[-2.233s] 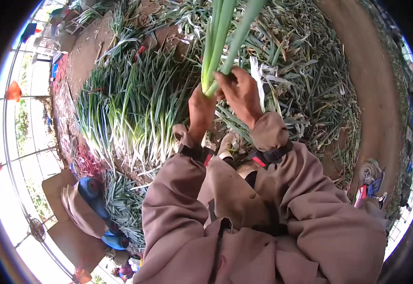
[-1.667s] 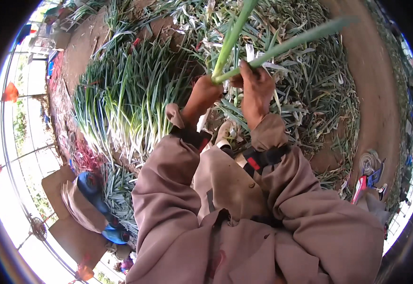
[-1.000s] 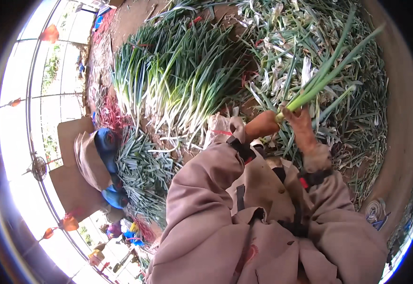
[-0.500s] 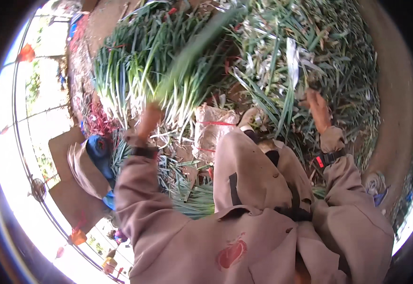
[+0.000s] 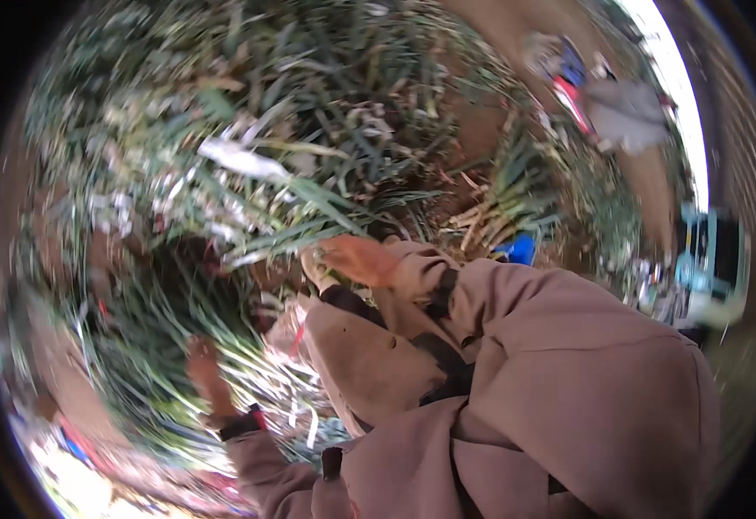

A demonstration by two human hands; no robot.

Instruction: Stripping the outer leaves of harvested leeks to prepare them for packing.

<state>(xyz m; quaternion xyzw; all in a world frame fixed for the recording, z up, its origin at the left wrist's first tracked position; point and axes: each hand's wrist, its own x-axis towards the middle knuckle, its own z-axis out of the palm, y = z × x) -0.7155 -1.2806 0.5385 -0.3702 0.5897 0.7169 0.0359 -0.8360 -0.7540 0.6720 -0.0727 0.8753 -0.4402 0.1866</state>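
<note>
My left hand (image 5: 209,377) is at the lower left, over a spread of green onions (image 5: 166,320) with long green leaves and pale stalk ends. Its fingers are smeared, so its grip is unclear. My right hand (image 5: 359,259) reaches in front of my knees, next to my foot and the edge of a large heap of loose green onion leaves (image 5: 291,78). Motion blurs its fingers too, and whether anything is in them does not show. A whitish strip of leaf (image 5: 244,160) lies on the heap beyond that hand.
At the right lies a smaller bunch of green onions (image 5: 516,190) with a blue object (image 5: 516,249) beside it. A pale pack with red ties (image 5: 287,333) sits by my knee. Farther right are a grey sack (image 5: 627,117) and a light-blue frame (image 5: 698,259).
My view has swung to the right, so the heap now appears at the left. The green onions my left hand was swinging no longer show raised. My right hand has come in close to my foot.
</note>
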